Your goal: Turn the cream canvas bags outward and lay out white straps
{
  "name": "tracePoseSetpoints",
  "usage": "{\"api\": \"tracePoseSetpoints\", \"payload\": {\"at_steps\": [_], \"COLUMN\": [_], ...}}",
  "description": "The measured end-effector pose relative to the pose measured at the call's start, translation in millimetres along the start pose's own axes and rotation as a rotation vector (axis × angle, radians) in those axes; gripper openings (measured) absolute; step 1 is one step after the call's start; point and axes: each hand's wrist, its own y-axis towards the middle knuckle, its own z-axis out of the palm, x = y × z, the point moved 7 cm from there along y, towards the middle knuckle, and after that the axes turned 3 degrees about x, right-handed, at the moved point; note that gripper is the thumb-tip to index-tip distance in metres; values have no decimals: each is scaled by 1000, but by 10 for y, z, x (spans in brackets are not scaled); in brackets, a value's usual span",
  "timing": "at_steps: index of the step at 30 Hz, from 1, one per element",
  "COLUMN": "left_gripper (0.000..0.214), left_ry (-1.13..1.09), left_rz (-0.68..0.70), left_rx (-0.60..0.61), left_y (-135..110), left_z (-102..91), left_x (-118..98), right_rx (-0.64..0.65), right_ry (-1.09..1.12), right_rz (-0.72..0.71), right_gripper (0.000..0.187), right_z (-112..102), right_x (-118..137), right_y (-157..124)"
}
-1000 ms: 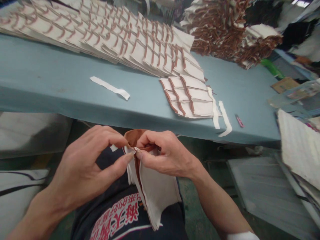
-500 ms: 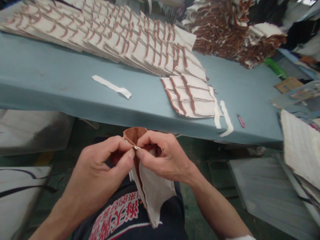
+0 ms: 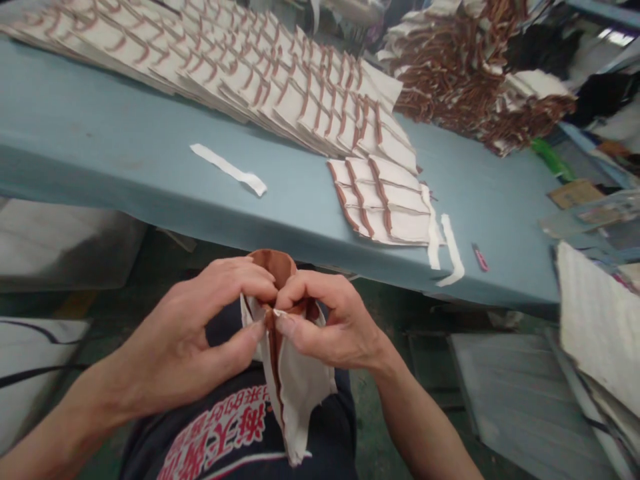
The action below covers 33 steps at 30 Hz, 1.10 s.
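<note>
Head, left grip [image 3: 180, 340] parted, right grip [image 3: 345, 330] pinching cloth [image 3: 303, 373]

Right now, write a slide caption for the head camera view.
Right hand pinches a white-and-brown fabric piece, left hand at its edge, before a blue table bearing ribbed panels.

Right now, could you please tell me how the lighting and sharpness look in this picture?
In the head view, a bright patch glares at upper right; head view again, the area under the blue table is dark; same head view, the held cloth piece looks slightly soft.
</note>
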Motion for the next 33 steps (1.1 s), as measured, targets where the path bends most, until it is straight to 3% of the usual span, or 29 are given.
{"api": "tracePoseSetpoints", "payload": {"at_steps": [5,12,23,28,33], "left_gripper": [13,26,28,31,25], "left_ry": [-30,-235,-422,-385,-300], "left_rz": [113,-31,-250,-229,-232], "left_rx": [78,232,218,189,248], "left_y": [215,222,167,81,-22], "left_z": [-49,26,49,24,-5], "left_x": [-44,45,145,192,202], "right_rx": [-43,-98,-12,58,84], "right_ry": [-120,-315,-364,-406,-428], "right_rz": [-1,15,224,235,242], "right_gripper": [11,15,22,19,25], "right_z": [-46,-37,30,106,131], "right_x": [3,14,50,79,85], "right_y": [-5,18,166,181,150]}}
